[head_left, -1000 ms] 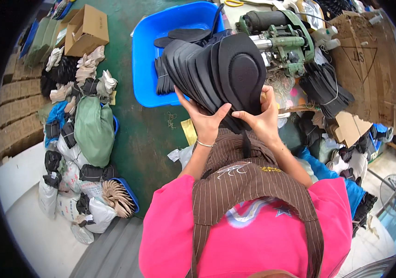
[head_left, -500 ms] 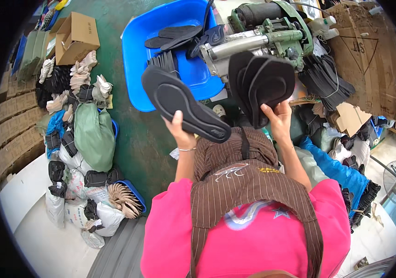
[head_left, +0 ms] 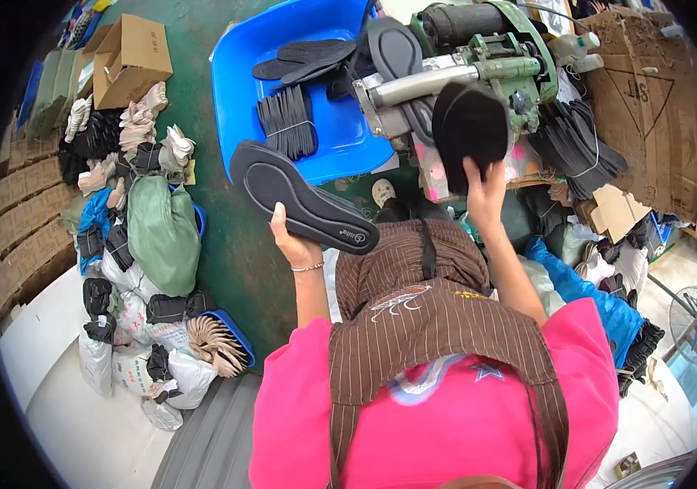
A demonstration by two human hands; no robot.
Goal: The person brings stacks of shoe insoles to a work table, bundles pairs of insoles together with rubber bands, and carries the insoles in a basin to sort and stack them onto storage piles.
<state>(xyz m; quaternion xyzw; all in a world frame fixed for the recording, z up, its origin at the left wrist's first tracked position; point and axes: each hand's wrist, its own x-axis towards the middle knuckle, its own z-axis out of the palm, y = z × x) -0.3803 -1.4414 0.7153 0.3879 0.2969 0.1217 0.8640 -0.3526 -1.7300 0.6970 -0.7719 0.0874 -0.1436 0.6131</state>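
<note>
1. One black insole [head_left: 295, 191] is up by the near corner of the blue tub [head_left: 352, 151]; we see the left hand [head_left: 298, 244] pinch its edge, thumb on top.
2. We see the right hand [head_left: 487, 194] pinch a dark insole shape [head_left: 470, 122] (too blurry for us to count pieces) by the green machine [head_left: 519, 69].
3. We spot a tied black bundle [head_left: 287, 122] in the tub.
4. We cannot tell how the hidden fingers bend.

Bright, even light left only soft shadows. The metal bar [head_left: 426, 86] caught a pale glare. Straight edges bowed outward (black filled the corners).
</note>
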